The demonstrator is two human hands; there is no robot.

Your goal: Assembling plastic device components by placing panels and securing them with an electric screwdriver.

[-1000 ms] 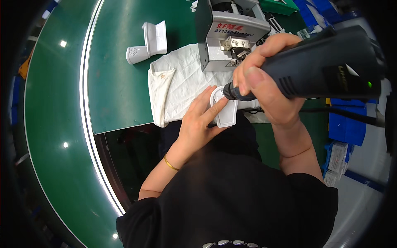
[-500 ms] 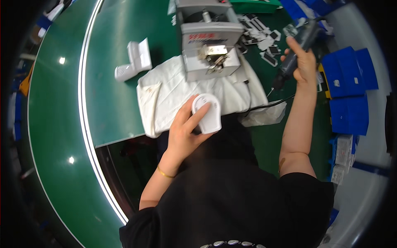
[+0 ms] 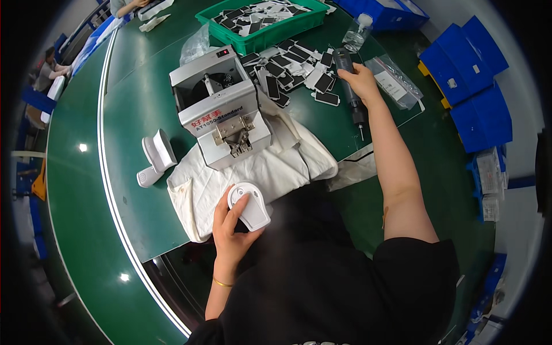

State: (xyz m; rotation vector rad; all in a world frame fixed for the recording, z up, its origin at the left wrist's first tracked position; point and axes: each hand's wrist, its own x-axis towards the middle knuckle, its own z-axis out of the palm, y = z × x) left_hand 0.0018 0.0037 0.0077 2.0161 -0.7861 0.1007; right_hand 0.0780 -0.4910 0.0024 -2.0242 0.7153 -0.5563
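My left hand (image 3: pixel 227 238) grips a small white plastic housing (image 3: pixel 256 217), rounded at one end, with the thumb or a finger resting across its face. It is held over the near edge of a white cloth (image 3: pixel 302 162). At the right, my right hand (image 3: pixel 365 86) is closed on a dark electric screwdriver (image 3: pixel 355 109). Its bit points toward me, near the table's right edge; whether the tool touches the table I cannot tell. A grey screw feeder (image 3: pixel 236 141) stands on the cloth between my hands.
Flat black-and-white pieces (image 3: pixel 287 66) lie heaped behind the feeder, and more fill a green tray (image 3: pixel 270 37). A white handle-shaped part (image 3: pixel 156 158) lies left of the feeder. A clear bottle (image 3: pixel 357 33), a plastic bag (image 3: pixel 394 83) and blue bins (image 3: pixel 460 75) are at the right.
My view has shifted, so more of the far table shows. The screwdriver has turned more upright in the picture, and my right hand with it has come closer to the heaped pieces. My left hand keeps the housing.
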